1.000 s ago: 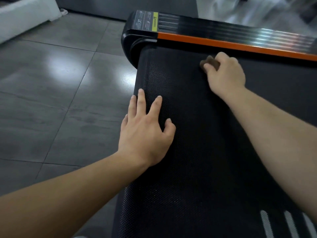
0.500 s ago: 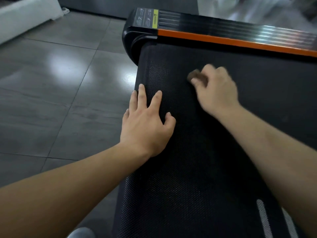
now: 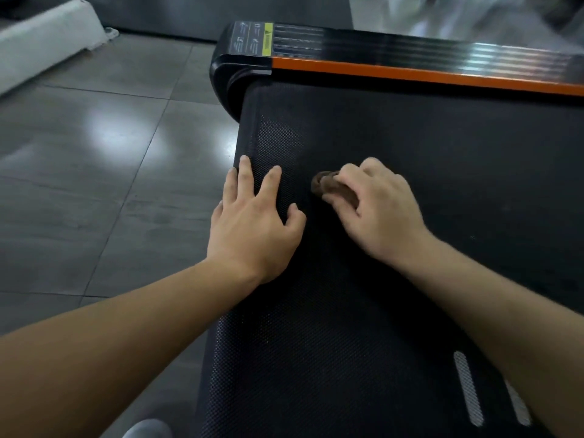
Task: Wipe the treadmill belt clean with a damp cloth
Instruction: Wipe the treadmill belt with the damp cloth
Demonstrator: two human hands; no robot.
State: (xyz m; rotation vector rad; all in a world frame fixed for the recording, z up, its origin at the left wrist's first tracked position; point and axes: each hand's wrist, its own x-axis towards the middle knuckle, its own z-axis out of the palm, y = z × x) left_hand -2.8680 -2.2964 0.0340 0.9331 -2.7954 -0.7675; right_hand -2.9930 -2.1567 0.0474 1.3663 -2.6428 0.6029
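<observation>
L hand [image 3: 252,222] lies flat on the treadmill belt [image 3: 426,159], palm down, fingers straight & spread, gripping nothing. Its outer fingers reach the belt's floor-side edge. R hand [image 3: 379,210] is just beside it, fingers curled round a small brown cloth [image 3: 327,186]. The cloth is bunched up & pressed onto the belt, w/ only one end sticking out past the fingertips toward the L hand. The 2 hands are close but not touching.

Landmark is the orange strip [image 3: 410,74] across the belt's far end. The cloth & both hands sit well on the near side of it, closer to its left end than its right. A black ribbed cover [image 3: 363,45] w/ a yellow label [image 3: 268,39] lies just beyond the strip. White dotted stripes [image 3: 467,387] are printed on the belt far from the strip, at the near end, one partly hidden by the R forearm.

Glossy grey floor tiles [image 3: 94,159] spread out left of the strip's left end. A white block [image 3: 47,30] stands on the floor well left of the strip. A grey rounded thing [image 3: 147,429] at the bottom edge is too cut off to tell.
</observation>
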